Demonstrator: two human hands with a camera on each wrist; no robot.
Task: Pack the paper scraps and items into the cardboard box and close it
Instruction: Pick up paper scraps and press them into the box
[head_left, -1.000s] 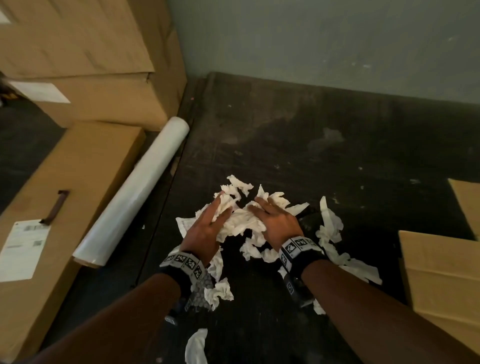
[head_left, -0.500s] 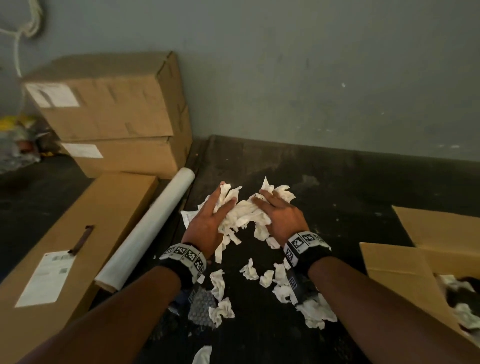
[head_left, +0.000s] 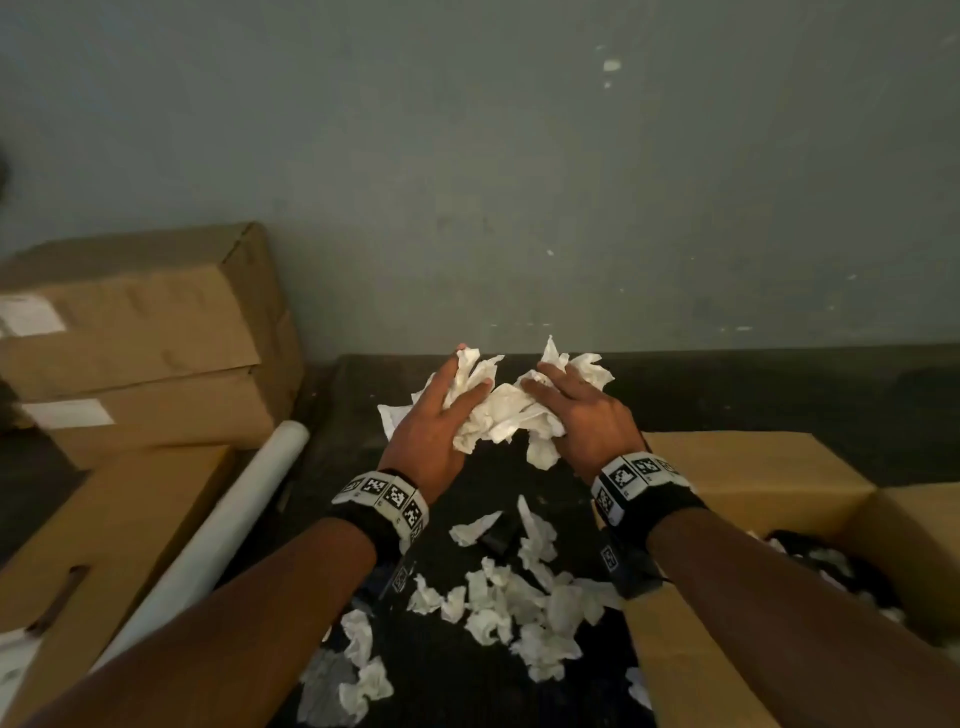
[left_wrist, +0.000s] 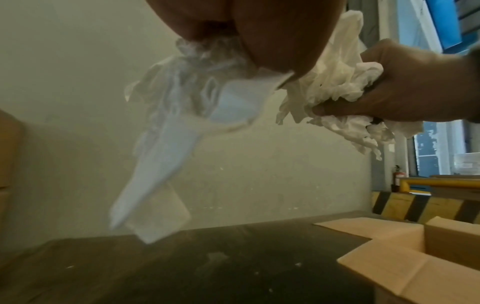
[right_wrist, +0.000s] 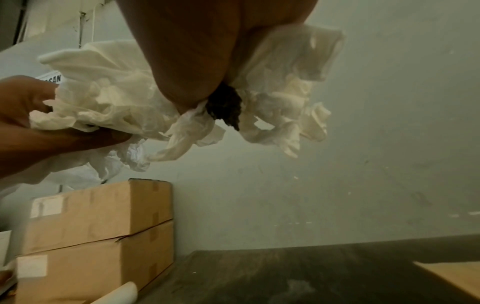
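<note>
Paper scraps (head_left: 501, 410), white and crumpled, fill a loose bundle held up in the air between both hands, well above the dark table (head_left: 727, 400). The left hand (head_left: 426, 431) cups the bundle's left side with fingers curled into the paper; the right hand (head_left: 587, 415) does the same on the right side, so the grip is a two-handed squeeze with the wad pressed between the palms. From the left wrist view, one long strip (left_wrist: 155, 174) dangles below the left palm, loosely caught. From the right wrist view, a small dark item (right_wrist: 224, 107) sits pinched in with the paper under the right hand; what it is cannot be told.

The open cardboard box (head_left: 753, 467) stands to the right of the bundle and nearer the person, its flaps folded outward, with some paper already inside. The right hand is the nearer one to it. The carry, judged from this, runs rightward and back toward the body, then down over the opening.

More loose scraps (head_left: 519, 597) lie on the table below the wrists. Closed cartons (head_left: 140, 338) and a white roll (head_left: 223, 519) sit at the left by the grey wall.
</note>
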